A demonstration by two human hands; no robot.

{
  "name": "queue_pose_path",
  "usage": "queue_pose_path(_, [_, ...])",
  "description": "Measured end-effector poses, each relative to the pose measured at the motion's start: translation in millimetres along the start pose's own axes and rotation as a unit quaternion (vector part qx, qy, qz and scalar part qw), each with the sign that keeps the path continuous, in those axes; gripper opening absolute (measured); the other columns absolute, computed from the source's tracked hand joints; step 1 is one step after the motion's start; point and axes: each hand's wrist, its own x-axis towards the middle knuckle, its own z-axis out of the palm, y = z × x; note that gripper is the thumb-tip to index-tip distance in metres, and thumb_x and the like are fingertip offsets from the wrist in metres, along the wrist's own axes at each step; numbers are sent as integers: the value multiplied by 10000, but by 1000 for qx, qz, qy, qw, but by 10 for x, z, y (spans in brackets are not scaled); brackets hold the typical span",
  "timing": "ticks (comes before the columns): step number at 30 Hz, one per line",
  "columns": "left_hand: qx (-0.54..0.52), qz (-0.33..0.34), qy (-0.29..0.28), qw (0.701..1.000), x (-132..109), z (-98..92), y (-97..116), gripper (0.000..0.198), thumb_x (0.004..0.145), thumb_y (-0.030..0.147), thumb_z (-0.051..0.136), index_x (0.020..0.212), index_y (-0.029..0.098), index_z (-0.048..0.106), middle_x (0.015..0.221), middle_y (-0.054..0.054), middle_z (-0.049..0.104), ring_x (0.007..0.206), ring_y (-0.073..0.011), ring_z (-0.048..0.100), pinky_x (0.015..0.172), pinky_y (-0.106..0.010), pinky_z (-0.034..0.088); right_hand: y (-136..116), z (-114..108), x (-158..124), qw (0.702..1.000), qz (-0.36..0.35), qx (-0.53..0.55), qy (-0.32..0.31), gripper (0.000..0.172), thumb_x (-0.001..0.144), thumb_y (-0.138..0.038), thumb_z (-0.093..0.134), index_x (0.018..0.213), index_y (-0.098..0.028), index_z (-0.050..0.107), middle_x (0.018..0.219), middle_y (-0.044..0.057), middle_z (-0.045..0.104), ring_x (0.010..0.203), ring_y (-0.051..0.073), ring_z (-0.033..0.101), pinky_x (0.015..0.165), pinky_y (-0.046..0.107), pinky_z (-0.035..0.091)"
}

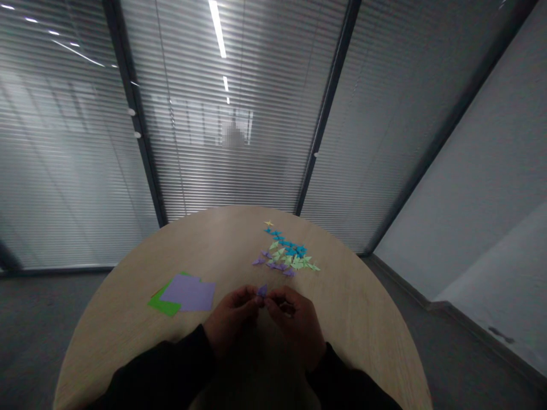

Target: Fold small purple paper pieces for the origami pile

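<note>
Between my two hands is a small purple folded paper piece (pixel 262 291), perhaps a paper crane; its exact shape is partly hidden by fingers. My left hand (pixel 233 316) pinches it from the left side. From the right, my right hand (pixel 297 319) has thumb and forefinger closed on its other side. Just beyond lie several finished paper cranes in purple (pixel 280 266), pale green (pixel 299 262) and blue (pixel 285 244), with one yellow crane (pixel 269 224) farthest away. Left of my left hand sit purple paper squares (pixel 190 291) on top of green paper (pixel 164 306).
Everything rests on a round wooden table (pixel 354 319), whose far edge lies near glass panels with blinds (pixel 239 176). A pale wall (pixel 482 216) rises on the right, and dark grey floor (pixel 29 336) shows around the table.
</note>
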Motion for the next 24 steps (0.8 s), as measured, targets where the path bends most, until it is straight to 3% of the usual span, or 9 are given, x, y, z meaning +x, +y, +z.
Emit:
queue_pose_path(9, [29, -17, -4, 999, -1, 11, 21, 357, 654, 398, 870, 824, 154, 673, 683, 24, 623, 546, -75, 491, 548, -215, 346, 6, 16, 0, 1000, -6, -5, 11, 141, 806, -287, 602, 727, -176, 638, 672, 4, 639, 624, 147, 593, 590, 241, 470])
queue_pose_path(15, [-9, -19, 16, 1000, -45, 61, 86, 410, 733, 489, 789, 971, 173, 684, 813, -11, 663, 630, -93, 562, 585, -216, 394, -13, 0, 5, 1000, 3, -2, 30, 157, 810, -299, 595, 717, -180, 635, 654, 2, 642, 591, 140, 574, 551, 230, 453])
queue_pose_path(24, [-11, -28, 19, 999, -45, 54, 85, 375, 696, 394, 838, 941, 172, 662, 758, 15, 625, 609, -89, 564, 562, -205, 412, -7, 15, -2, 1000, -10, -15, 21, 123, 792, -269, 596, 717, -182, 639, 663, 2, 644, 590, 138, 579, 560, 230, 459])
